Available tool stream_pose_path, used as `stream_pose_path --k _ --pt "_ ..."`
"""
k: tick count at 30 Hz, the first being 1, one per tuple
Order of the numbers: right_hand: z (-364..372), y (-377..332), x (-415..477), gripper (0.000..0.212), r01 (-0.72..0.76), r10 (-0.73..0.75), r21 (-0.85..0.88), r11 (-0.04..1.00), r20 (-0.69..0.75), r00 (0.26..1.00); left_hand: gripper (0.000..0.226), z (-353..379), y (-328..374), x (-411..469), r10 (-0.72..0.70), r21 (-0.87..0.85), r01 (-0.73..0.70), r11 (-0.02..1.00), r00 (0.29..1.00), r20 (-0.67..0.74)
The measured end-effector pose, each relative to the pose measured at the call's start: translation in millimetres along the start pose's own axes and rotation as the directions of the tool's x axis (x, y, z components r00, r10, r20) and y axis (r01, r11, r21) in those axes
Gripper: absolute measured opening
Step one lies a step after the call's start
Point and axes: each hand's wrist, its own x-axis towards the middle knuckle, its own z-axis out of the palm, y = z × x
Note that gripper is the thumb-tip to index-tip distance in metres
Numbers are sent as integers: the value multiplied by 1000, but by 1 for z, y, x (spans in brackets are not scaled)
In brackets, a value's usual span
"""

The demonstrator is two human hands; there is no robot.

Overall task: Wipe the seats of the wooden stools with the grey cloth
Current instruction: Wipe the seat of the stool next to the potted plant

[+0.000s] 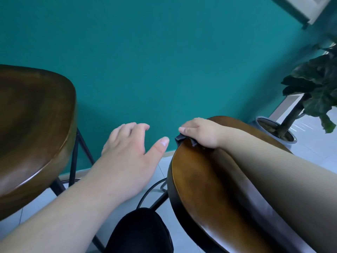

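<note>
I stand facing a flat teal wall point(164, 52) that fills the far side of the room and meets a floor of pale glossy tiles point(313, 143). Far right, a potted plant point(315, 88) with broad dark green leaves grows from a round grey pot point(264, 121) standing on the tiles. A white frame point(308, 8) cuts across the top right corner.

Two wooden stools flank me. The left stool point(32, 128) has a wide, dished seat of dark brown varnished wood with a rounded edge, carried on thin black metal legs point(73, 157). The right stool point(206, 179) has the same smooth, shiny brown seat, its near part darker, and it runs under my right forearm. My knee, in black fabric point(140, 232), shows low between them.

My right hand point(200, 132) lies on the far left rim of the right stool's seat, fingers curled down over the grey cloth point(184, 138). The cloth is dark and crumpled, bunched under my palm, and only a small fold peeks out at the seat's edge, touching the wood.

My left hand point(127, 157) hangs in the air between the two stools, palm down. Its fingers are loose and slightly spread, the thumb held out to the right. It holds nothing and touches neither seat.
</note>
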Motion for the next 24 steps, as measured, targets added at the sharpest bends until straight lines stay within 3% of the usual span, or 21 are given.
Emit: stream_pose_path --k 4,9,11,15,20,24 --pt "18 -31 -28 40 184 -152 -305 935 126 980 77 -4 5 -9 25 3 -25 1000 1000 -16" --pt "35 -78 -77 36 255 -210 -201 946 217 953 77 -11 12 -21 39 -15 -39 999 999 -19" --pt "38 -93 -95 31 296 -239 -261 919 229 944 78 -14 14 -27 41 -22 -42 999 999 -21" --pt "53 -103 -132 28 412 -391 -539 735 161 906 75 -17 16 -37 46 -19 -46 999 999 -24" --pt "79 -93 -177 26 404 -498 -700 589 79 864 73 -20 18 -48 74 -27 -75 997 997 -18" --pt "97 -77 -216 41 367 -537 -809 458 77 840 71 -17 20 -55 93 -28 -92 995 996 17"
